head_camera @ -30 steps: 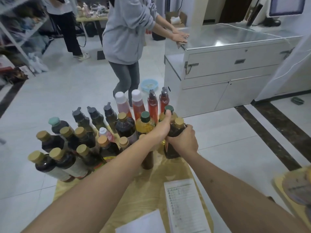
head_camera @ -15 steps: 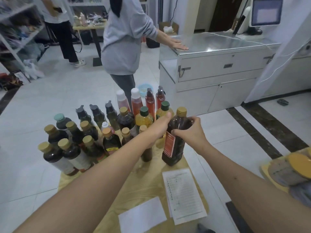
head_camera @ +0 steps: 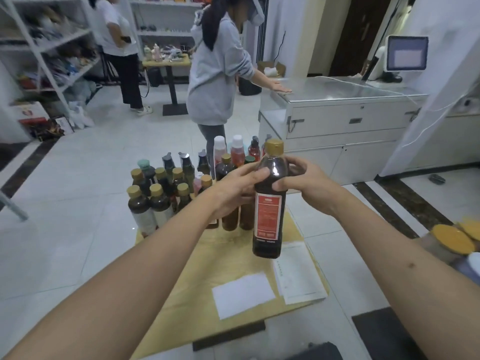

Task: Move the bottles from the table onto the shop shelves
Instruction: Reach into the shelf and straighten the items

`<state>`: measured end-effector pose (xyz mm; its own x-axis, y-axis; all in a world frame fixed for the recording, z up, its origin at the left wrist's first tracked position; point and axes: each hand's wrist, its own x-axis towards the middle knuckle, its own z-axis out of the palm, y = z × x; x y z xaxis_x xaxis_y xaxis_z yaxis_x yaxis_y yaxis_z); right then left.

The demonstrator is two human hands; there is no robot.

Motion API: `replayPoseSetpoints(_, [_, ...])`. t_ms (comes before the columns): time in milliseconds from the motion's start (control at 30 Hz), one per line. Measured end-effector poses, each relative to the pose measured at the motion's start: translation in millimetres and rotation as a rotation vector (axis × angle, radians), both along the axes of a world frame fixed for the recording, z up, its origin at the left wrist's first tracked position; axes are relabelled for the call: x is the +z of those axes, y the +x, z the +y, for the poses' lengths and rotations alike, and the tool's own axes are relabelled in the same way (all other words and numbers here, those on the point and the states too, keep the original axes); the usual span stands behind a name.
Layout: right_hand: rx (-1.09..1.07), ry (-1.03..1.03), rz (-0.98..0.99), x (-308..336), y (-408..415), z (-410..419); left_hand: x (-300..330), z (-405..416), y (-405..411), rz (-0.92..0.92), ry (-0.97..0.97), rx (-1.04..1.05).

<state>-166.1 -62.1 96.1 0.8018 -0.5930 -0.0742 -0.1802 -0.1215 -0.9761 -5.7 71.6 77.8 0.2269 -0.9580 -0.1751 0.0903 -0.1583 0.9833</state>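
Now, held bottle (head_camera: 268, 203): hanging upright above the near part of the table (head_camera: 233, 258), clear of its top; dark liquid, gold cap, red label facing the camera.
Right hand (head_camera: 305, 183): gripping the bottle's shoulder from the right, fingers curling round it, thumb pressing on the front.
Left hand (head_camera: 233, 187): reaching in from the left, fingertips pressing against the bottle's shoulder, thumb lying behind; fingers bending slightly.
Remaining bottles (head_camera: 181, 188): standing crowded on the far half of the table, mostly dark with gold caps, some red with white caps at the back.
Papers: printed sheet (head_camera: 298, 274) and blank white sheet (head_camera: 242, 294) lying on the near part of the table.
Background: person in a grey hoodie (head_camera: 215, 74) resting a hand on the white counter (head_camera: 337, 113); white shelving (head_camera: 52, 48) standing at far left.
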Motion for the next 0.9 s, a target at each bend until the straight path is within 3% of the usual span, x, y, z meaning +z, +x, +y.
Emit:
replayPoseSetpoints(267, [0.237, -0.020, -0.013, 24, 21, 64, 27, 88, 14, -0.070, -0.007, 0.034])
replayPoseSetpoints(500, [0.396, -0.046, -0.054, 45, 52, 104, 54, 145, 13, -0.315, 0.061, 0.518])
replayPoseSetpoints(633, [0.568, -0.098, 0.038, 46, 74, 137, 74, 175, 12, -0.366, 0.095, 0.789])
replayPoseSetpoints(733, [0.510, -0.211, 0.029, 35, 97, 178, 87, 199, 14, -0.379, 0.127, 1.008])
replayPoseSetpoints(900, [0.422, -0.228, -0.135, 31, 136, 256, 106, 251, 15, -0.440, 0.154, 1.278])
